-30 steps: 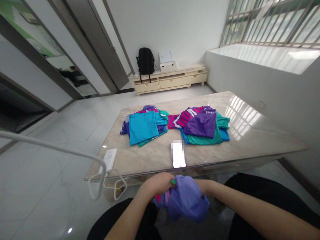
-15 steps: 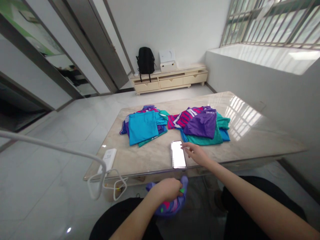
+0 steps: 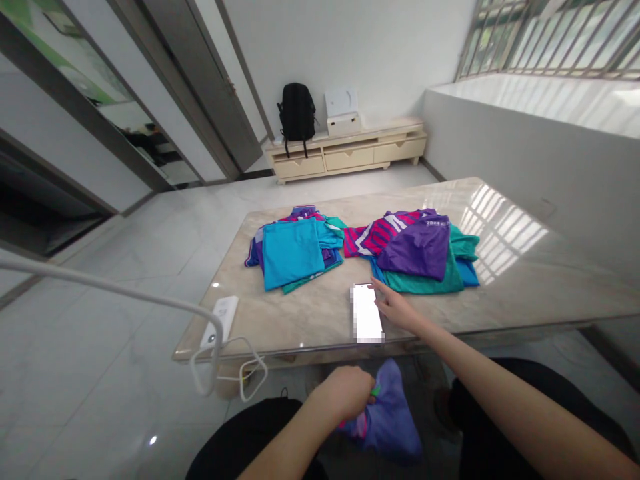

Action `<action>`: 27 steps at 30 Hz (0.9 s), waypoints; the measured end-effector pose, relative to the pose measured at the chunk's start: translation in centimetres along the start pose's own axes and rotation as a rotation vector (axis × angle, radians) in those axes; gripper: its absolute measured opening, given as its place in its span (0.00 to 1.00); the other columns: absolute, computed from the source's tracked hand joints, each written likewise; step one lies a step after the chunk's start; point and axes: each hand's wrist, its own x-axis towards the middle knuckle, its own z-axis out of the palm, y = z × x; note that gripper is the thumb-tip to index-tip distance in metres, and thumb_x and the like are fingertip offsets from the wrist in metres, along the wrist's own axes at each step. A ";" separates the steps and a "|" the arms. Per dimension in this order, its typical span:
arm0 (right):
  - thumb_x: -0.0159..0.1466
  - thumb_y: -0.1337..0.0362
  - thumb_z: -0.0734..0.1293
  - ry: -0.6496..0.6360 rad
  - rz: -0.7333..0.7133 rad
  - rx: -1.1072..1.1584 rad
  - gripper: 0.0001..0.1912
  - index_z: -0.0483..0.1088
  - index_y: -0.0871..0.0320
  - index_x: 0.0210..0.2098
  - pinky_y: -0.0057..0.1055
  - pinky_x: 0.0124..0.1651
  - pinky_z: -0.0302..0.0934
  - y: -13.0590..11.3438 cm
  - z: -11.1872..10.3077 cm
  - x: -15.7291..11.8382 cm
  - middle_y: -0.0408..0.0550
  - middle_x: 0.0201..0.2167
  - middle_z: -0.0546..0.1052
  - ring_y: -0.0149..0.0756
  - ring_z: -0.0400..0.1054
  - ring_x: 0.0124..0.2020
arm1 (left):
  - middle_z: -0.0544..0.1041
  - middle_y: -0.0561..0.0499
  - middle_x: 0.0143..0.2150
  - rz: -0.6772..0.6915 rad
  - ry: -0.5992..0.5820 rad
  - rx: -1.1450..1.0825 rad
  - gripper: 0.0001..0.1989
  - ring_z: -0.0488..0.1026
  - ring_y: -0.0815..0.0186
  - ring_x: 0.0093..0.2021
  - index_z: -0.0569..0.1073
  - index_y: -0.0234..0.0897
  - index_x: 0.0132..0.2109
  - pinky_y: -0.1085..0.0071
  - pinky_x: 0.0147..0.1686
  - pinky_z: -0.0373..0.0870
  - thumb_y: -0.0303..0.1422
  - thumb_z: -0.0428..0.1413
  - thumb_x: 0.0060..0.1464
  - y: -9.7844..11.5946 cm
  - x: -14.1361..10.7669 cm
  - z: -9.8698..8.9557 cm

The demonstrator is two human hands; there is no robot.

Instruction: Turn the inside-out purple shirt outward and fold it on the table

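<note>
My left hand [image 3: 350,392] is closed around a bunched purple garment [image 3: 395,423] with pink and green patches, which hangs below the table's front edge, between my knees. What kind of garment it is, I cannot make out. My right hand [image 3: 397,308] reaches over the tabletop with fingers apart and holds nothing. Its index fingertip is at the upper right of a phone [image 3: 367,321], which lies flat with a bright white screen. Behind the phone are two piles of clothes: one topped by folded blue cloth [image 3: 293,253], the other by purple cloth [image 3: 420,248] and a pink-striped piece.
A white power strip [image 3: 220,321] lies at the left of the marble-look table [image 3: 280,327]; a thick white cable [image 3: 125,288] crosses in front of it. Against the wall, a low cabinet [image 3: 350,159] carries a black backpack [image 3: 297,117] and a white box [image 3: 343,125].
The purple garment in my left hand has swung right and hangs more spread out. My right index finger has shifted slightly towards the phone's top edge. The view has turned a little.
</note>
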 end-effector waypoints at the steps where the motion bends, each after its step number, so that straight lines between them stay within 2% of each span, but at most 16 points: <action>1: 0.66 0.67 0.63 0.001 -0.004 -0.003 0.38 0.51 0.52 0.74 0.28 0.29 0.59 0.0 0.0 0.0 0.52 0.64 0.71 0.27 0.61 0.25 | 0.83 0.30 0.46 -0.003 -0.001 0.005 0.14 0.81 0.41 0.49 0.82 0.30 0.48 0.54 0.45 0.77 0.36 0.57 0.64 0.0 0.0 0.0; 6: 0.66 0.67 0.63 0.017 -0.023 -0.011 0.37 0.52 0.51 0.74 0.28 0.30 0.60 0.0 0.1 0.0 0.51 0.62 0.73 0.28 0.61 0.25 | 0.83 0.33 0.46 -0.016 0.000 0.029 0.14 0.81 0.45 0.49 0.82 0.32 0.48 0.57 0.45 0.76 0.36 0.57 0.64 0.1 -0.2 -0.1; 11: 0.66 0.68 0.62 0.024 -0.028 -0.013 0.36 0.55 0.53 0.73 0.29 0.30 0.61 0.1 0.1 0.0 0.53 0.57 0.77 0.30 0.61 0.25 | 0.83 0.29 0.46 -0.032 0.014 0.028 0.14 0.81 0.42 0.49 0.81 0.29 0.50 0.55 0.45 0.76 0.35 0.58 0.64 0.0 -0.4 -0.2; 23: 0.66 0.68 0.63 0.022 -0.037 -0.003 0.35 0.56 0.55 0.72 0.28 0.30 0.61 0.0 0.2 -0.1 0.53 0.59 0.74 0.27 0.61 0.25 | 0.82 0.29 0.47 -0.030 0.019 -0.001 0.14 0.80 0.41 0.51 0.81 0.28 0.50 0.54 0.48 0.75 0.34 0.58 0.64 0.3 -0.6 -0.6; 27: 0.65 0.68 0.62 0.023 -0.040 -0.006 0.34 0.58 0.56 0.71 0.27 0.28 0.58 -0.3 0.1 -0.2 0.52 0.54 0.77 0.27 0.60 0.23 | 0.83 0.31 0.48 -0.034 0.017 0.003 0.14 0.80 0.43 0.51 0.82 0.30 0.49 0.57 0.48 0.75 0.34 0.57 0.64 0.3 -0.5 -0.5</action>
